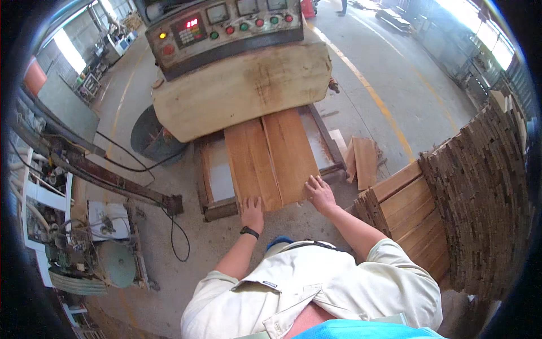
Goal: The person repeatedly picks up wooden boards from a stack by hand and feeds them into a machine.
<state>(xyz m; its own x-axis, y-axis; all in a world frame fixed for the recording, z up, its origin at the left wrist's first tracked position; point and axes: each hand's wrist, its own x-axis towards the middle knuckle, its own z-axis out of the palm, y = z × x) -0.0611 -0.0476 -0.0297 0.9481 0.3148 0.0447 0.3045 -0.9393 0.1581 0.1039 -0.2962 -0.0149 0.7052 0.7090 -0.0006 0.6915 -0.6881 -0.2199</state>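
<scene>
Two reddish-brown wooden boards lie side by side with a narrow gap, their far ends hidden under the cream hood of a machine [243, 90]. My left hand [252, 214] grips the near end of the left board [248, 164], fingers on its top face. At the near right corner of the right board [291, 158], my right hand [320, 195] holds the edge with its fingers slightly apart. Both thumbs are hard to make out. Beneath the boards is the machine's pale bed [217, 175] within a dark metal frame.
A control panel [226, 28] with lit display and coloured buttons tops the machine. To the right stand tall stacks of boards [480, 198] and a lower stack [415, 214]. A dark bin [148, 135], metal beam [113, 175] and looping cable [176, 240] lie left.
</scene>
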